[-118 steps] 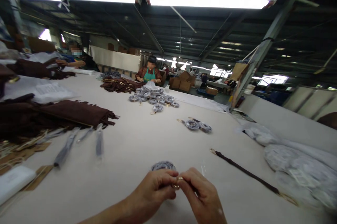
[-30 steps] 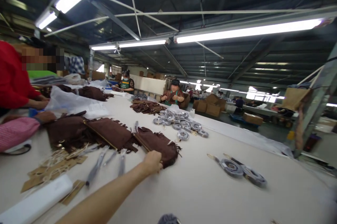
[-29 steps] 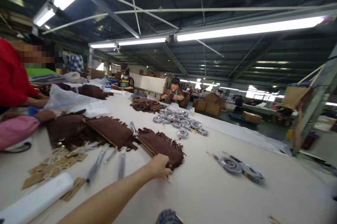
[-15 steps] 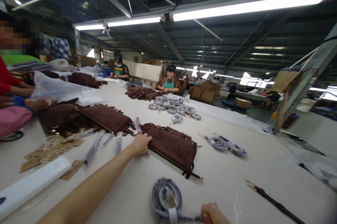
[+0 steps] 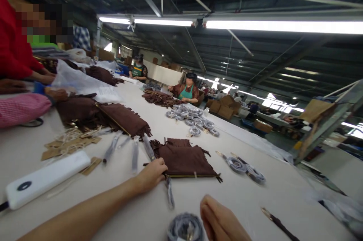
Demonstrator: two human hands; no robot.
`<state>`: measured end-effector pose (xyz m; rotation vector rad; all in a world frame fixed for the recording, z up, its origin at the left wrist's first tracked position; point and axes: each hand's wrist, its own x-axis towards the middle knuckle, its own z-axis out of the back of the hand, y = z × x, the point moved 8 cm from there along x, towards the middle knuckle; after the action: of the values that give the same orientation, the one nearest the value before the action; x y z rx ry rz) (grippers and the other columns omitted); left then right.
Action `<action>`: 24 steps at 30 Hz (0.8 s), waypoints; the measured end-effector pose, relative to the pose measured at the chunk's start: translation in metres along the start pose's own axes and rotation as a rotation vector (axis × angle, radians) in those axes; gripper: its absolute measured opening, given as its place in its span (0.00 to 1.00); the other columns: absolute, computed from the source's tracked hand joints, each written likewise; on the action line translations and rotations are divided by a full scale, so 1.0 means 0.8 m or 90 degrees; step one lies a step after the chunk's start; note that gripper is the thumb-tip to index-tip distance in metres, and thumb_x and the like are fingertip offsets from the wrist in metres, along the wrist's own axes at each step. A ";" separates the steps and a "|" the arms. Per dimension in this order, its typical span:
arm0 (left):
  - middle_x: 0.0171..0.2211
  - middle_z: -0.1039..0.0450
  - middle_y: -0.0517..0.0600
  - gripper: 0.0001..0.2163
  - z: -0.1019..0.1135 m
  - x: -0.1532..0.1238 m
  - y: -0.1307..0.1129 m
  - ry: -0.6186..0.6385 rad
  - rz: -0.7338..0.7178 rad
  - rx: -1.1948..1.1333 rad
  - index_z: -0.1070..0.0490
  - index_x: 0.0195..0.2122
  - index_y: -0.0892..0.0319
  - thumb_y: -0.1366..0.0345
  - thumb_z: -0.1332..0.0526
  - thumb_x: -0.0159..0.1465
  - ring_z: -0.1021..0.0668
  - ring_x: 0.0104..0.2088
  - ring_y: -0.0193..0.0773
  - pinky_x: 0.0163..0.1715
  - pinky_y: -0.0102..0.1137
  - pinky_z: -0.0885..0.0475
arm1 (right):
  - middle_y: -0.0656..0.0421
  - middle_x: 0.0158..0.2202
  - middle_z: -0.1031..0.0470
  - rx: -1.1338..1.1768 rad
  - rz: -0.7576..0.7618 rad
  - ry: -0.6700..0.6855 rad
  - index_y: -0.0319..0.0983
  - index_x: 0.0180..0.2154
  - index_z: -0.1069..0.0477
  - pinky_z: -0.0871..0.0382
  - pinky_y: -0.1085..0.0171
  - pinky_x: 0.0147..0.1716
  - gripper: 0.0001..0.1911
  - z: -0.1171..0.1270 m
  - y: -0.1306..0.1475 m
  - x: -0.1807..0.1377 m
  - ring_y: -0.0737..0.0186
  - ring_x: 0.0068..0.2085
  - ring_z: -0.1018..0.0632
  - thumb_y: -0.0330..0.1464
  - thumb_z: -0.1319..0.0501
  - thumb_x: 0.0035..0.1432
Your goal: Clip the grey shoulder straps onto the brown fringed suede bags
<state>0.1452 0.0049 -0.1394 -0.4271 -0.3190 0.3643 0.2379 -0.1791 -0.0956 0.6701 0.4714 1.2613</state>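
A dark brown fringed pouch [image 5: 184, 159] with a gold zip along its near edge lies on the table in front of me. My left hand [image 5: 151, 175] is closed on its left corner; the fingertips are partly hidden. A thin plastic-wrapped strap [image 5: 169, 193] hangs out by that corner. My right hand [image 5: 221, 220] is at the bottom of the view, fingers together and slightly bent, with nothing visible in them. Just left of it sits a coiled grey plastic-wrapped strap [image 5: 185, 227], cut off by the lower edge.
Two wrapped coils [image 5: 238, 164] and a brown strap end [image 5: 276, 220] lie to the right. Further off is a heap of coils [image 5: 195, 116]. Brown pouches [image 5: 124, 118], card tags [image 5: 68, 144] and a white device [image 5: 48, 178] are left, near a co-worker's pink sleeve [image 5: 22, 108].
The pouch has turned so its zip edge lies nearly level, with my left hand still at its corner. My right hand has come up beside the coil. The view has shifted left.
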 end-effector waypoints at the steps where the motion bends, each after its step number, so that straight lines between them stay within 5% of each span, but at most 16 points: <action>1: 0.44 0.32 0.55 0.06 -0.004 0.000 0.000 -0.006 0.008 -0.003 0.30 0.38 0.60 0.73 0.43 0.61 0.29 0.46 0.43 0.49 0.35 0.34 | 0.65 0.18 0.39 -0.011 -0.007 0.044 0.44 0.23 0.43 0.41 0.66 0.25 0.21 -0.014 0.003 0.016 0.64 0.21 0.36 0.46 0.56 0.63; 6: 0.43 0.32 0.52 0.05 -0.012 0.005 0.000 -0.044 0.012 -0.061 0.32 0.37 0.58 0.74 0.44 0.61 0.30 0.46 0.39 0.48 0.31 0.34 | 0.61 0.26 0.38 0.099 -0.022 0.003 0.42 0.22 0.39 0.43 0.63 0.33 0.14 -0.037 0.012 0.086 0.62 0.31 0.36 0.42 0.46 0.55; 9: 0.41 0.33 0.50 0.06 -0.007 0.009 0.003 -0.089 0.011 -0.091 0.33 0.36 0.58 0.75 0.45 0.61 0.30 0.45 0.38 0.48 0.30 0.35 | 0.65 0.23 0.42 0.269 -0.108 0.074 0.42 0.22 0.40 0.44 0.66 0.27 0.17 -0.066 0.006 0.109 0.65 0.27 0.39 0.47 0.42 0.50; 15: 0.40 0.33 0.49 0.06 0.000 0.014 0.005 -0.083 -0.011 -0.083 0.34 0.35 0.58 0.76 0.45 0.60 0.30 0.44 0.38 0.46 0.30 0.34 | 0.70 0.21 0.46 0.369 -0.205 0.109 0.43 0.27 0.45 0.48 0.70 0.18 0.26 -0.098 -0.018 0.124 0.73 0.18 0.43 0.58 0.43 0.43; 18: 0.40 0.31 0.50 0.05 0.018 0.009 0.015 -0.028 -0.065 -0.056 0.34 0.33 0.58 0.75 0.43 0.59 0.29 0.44 0.39 0.46 0.30 0.34 | 0.70 0.18 0.46 0.328 -0.241 0.069 0.43 0.24 0.44 0.53 0.72 0.15 0.23 -0.059 -0.061 0.120 0.73 0.16 0.43 0.53 0.40 0.43; 24: 0.34 0.30 0.49 0.06 0.078 -0.010 0.077 0.038 0.006 0.016 0.31 0.28 0.58 0.75 0.44 0.53 0.27 0.38 0.40 0.39 0.31 0.33 | 0.69 0.14 0.47 0.217 -0.260 -0.134 0.43 0.19 0.46 0.55 0.71 0.15 0.19 0.090 -0.150 0.092 0.71 0.15 0.41 0.48 0.45 0.49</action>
<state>0.0977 0.0755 -0.1152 -0.4148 -0.2538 0.3638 0.3888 -0.1413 -0.1237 0.9286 0.6190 0.7218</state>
